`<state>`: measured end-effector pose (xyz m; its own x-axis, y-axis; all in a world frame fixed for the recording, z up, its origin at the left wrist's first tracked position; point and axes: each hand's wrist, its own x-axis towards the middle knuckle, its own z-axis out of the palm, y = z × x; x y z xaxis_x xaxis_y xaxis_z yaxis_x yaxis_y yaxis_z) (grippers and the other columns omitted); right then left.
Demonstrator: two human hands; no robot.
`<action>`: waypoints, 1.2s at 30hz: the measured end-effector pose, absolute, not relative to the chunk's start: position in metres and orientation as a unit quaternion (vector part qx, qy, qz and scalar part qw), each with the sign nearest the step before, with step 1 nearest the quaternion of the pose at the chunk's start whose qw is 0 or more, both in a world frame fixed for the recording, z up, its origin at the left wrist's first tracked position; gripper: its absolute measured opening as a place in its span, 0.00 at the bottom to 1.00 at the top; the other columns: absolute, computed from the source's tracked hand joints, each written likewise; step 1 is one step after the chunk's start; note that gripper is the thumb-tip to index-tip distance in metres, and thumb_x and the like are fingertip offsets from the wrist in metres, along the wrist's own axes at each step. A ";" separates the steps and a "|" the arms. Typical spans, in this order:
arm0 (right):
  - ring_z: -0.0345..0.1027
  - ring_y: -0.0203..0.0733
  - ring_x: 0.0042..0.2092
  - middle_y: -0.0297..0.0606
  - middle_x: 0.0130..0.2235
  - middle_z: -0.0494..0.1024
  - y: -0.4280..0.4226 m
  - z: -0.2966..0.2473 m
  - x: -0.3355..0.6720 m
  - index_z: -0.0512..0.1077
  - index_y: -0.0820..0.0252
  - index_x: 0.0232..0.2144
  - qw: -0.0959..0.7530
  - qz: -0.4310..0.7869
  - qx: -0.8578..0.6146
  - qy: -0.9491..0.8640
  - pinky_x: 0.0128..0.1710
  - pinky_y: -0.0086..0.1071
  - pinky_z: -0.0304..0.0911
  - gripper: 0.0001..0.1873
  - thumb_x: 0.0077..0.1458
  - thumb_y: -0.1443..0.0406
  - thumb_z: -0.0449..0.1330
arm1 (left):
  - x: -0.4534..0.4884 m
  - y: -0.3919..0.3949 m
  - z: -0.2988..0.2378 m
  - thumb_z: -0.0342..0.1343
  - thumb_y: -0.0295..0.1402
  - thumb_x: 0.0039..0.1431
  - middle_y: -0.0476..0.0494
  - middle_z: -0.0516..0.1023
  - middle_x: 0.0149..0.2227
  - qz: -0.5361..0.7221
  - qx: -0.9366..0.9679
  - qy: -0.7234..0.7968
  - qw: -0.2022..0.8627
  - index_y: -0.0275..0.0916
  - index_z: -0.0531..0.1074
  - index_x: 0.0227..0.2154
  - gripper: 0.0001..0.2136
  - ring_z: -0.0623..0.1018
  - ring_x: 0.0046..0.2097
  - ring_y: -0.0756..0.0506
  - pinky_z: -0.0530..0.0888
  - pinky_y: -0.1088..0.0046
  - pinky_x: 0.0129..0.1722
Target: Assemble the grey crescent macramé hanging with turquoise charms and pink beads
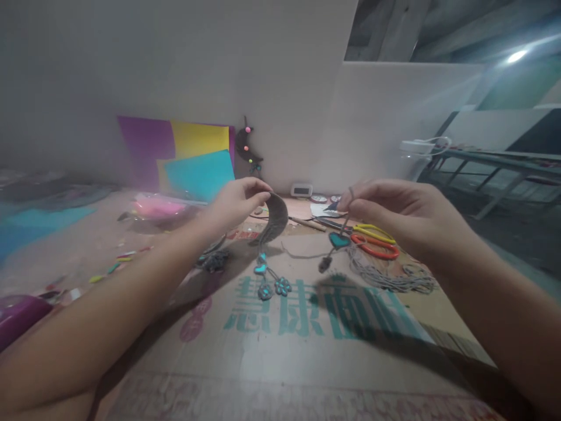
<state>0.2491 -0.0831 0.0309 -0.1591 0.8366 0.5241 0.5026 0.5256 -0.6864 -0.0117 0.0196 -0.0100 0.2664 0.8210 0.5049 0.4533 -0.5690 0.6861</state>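
Two bare hands are at work over the desk [103,231], above one flat cardboard sheet [272,356] printed with large green characters. The left hand [241,202] has its grip closed to a pinch, thumb against fingers, on the upper tip of one dark crescent [278,221]. Below the crescent dangle charms, two of them flower-shaped: one flower [265,291] and, just beside it, another flower [283,286]. The right hand [390,213] also pinches tight, its grip on one thin cord [345,224] that carries one teal heart [339,240] and, lower down, one dark bud [325,265]. Near that hand I count two looped handles, one yellow handle [372,228] and one orange handle [376,255], beside one grey cord bundle [397,282]. Against the wall hangs a second crescent [242,144] with three small coloured balls; next to it stand purple, yellow and turquoise sheets [199,175].
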 end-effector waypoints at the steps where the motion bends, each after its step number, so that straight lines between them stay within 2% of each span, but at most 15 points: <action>1: 0.72 0.39 0.33 0.36 0.32 0.80 -0.084 0.032 0.249 0.79 0.56 0.28 0.465 0.184 -0.451 -0.739 0.32 0.32 0.67 0.09 0.53 0.57 0.66 | -0.011 0.017 -0.007 0.58 0.37 0.59 0.43 0.80 0.35 0.460 0.763 0.411 0.193 0.37 0.75 0.37 0.09 0.80 0.35 0.46 0.76 0.72 0.36; 6: 0.72 0.38 0.33 0.37 0.32 0.80 -0.082 0.033 0.254 0.78 0.57 0.28 0.471 0.190 -0.433 -0.745 0.32 0.31 0.67 0.10 0.53 0.56 0.66 | -0.005 0.004 0.019 0.54 0.30 0.62 0.50 0.74 0.25 0.594 0.695 0.344 0.214 0.38 0.69 0.36 0.02 0.77 0.26 0.50 0.75 0.76 0.27; 11: 0.74 0.42 0.39 0.39 0.36 0.81 -0.082 0.032 0.253 0.79 0.57 0.29 0.456 0.193 -0.434 -0.753 0.37 0.32 0.68 0.10 0.55 0.57 0.65 | -0.001 -0.013 0.046 0.56 0.34 0.62 0.51 0.73 0.27 0.652 0.684 0.284 0.164 0.40 0.67 0.36 0.04 0.78 0.26 0.51 0.75 0.76 0.26; 16: 0.72 0.49 0.54 0.42 0.51 0.79 -0.083 0.033 0.252 0.80 0.55 0.29 0.457 0.253 -0.396 -0.755 0.51 0.39 0.67 0.09 0.55 0.57 0.65 | 0.004 -0.031 0.063 0.58 0.38 0.63 0.51 0.75 0.28 0.670 0.688 0.258 0.103 0.41 0.69 0.36 0.07 0.78 0.26 0.52 0.75 0.77 0.27; 19: 0.69 0.51 0.58 0.42 0.57 0.75 -0.083 0.032 0.251 0.81 0.55 0.30 0.460 0.297 -0.370 -0.751 0.55 0.45 0.65 0.10 0.55 0.56 0.65 | 0.011 -0.041 0.067 0.57 0.38 0.63 0.51 0.76 0.30 0.669 0.689 0.264 0.093 0.41 0.70 0.38 0.07 0.78 0.28 0.52 0.75 0.78 0.29; 23: 0.73 0.48 0.53 0.40 0.53 0.78 -0.086 0.031 0.245 0.80 0.54 0.28 0.453 0.323 -0.336 -0.760 0.53 0.43 0.67 0.10 0.54 0.56 0.66 | 0.024 -0.053 0.065 0.56 0.36 0.64 0.51 0.76 0.31 0.644 0.695 0.295 0.122 0.41 0.70 0.39 0.05 0.80 0.32 0.51 0.76 0.76 0.33; 28: 0.77 0.43 0.40 0.38 0.36 0.83 -0.090 0.027 0.241 0.80 0.56 0.30 0.451 0.241 -0.372 -0.774 0.43 0.36 0.70 0.11 0.54 0.55 0.65 | 0.034 -0.059 0.054 0.56 0.36 0.64 0.51 0.76 0.31 0.643 0.686 0.301 0.162 0.41 0.71 0.39 0.05 0.80 0.32 0.51 0.77 0.75 0.33; 33: 0.78 0.43 0.39 0.37 0.35 0.84 -0.093 0.026 0.240 0.82 0.55 0.32 0.465 0.185 -0.384 -0.776 0.41 0.35 0.71 0.10 0.54 0.56 0.66 | 0.037 -0.056 0.047 0.57 0.40 0.63 0.50 0.78 0.32 0.641 0.685 0.289 0.189 0.42 0.71 0.42 0.09 0.80 0.32 0.50 0.77 0.74 0.32; 36: 0.78 0.44 0.38 0.37 0.35 0.84 -0.094 0.026 0.240 0.82 0.54 0.31 0.482 0.173 -0.398 -0.761 0.40 0.35 0.72 0.11 0.53 0.55 0.66 | 0.034 -0.050 0.041 0.57 0.48 0.62 0.47 0.80 0.37 0.628 0.689 0.250 0.262 0.44 0.67 0.51 0.19 0.81 0.37 0.47 0.78 0.71 0.37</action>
